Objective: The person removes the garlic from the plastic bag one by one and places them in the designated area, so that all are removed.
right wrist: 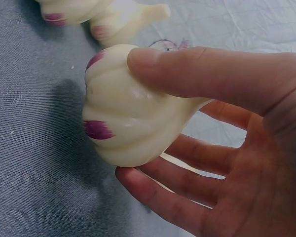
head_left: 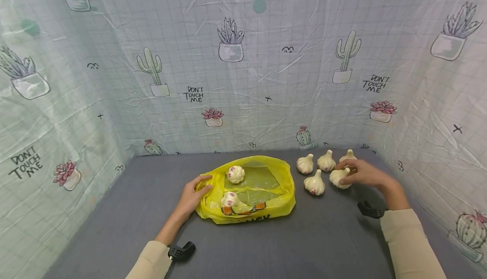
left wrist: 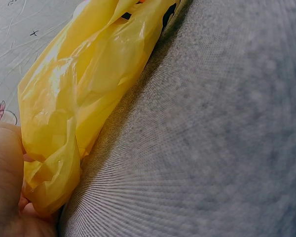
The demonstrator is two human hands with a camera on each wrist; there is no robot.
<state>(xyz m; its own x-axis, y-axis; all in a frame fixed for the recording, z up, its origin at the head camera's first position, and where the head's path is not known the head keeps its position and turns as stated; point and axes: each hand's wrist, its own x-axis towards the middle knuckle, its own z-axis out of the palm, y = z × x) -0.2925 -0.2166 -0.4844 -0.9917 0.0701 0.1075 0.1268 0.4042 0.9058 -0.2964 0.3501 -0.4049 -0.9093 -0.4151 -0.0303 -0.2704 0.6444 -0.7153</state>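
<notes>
My left hand (head_left: 192, 194) grips the bunched left end of a yellow plastic bag (head_left: 287, 205), which lies with its mouth spread open. In the left wrist view, thumb and fingers sit around a crumpled fold of the bag (left wrist: 54, 118). Two garlic bulbs are inside, one at the upper left (head_left: 236, 174) and another near the front edge (head_left: 230, 200). Over to the right, my right hand (head_left: 367, 175) pinches a garlic bulb (right wrist: 123, 108) between thumb and fingers. Purple marks show on its rounded base, and its stem points toward the palm.
Several other garlic bulbs (head_left: 314, 183) lie between the bag and my right hand, with one bulb (head_left: 348, 155) just behind that hand. The dark grey table (head_left: 296, 249) is enclosed by a wrinkled cactus-print sheet (head_left: 258, 80) at the back and sides.
</notes>
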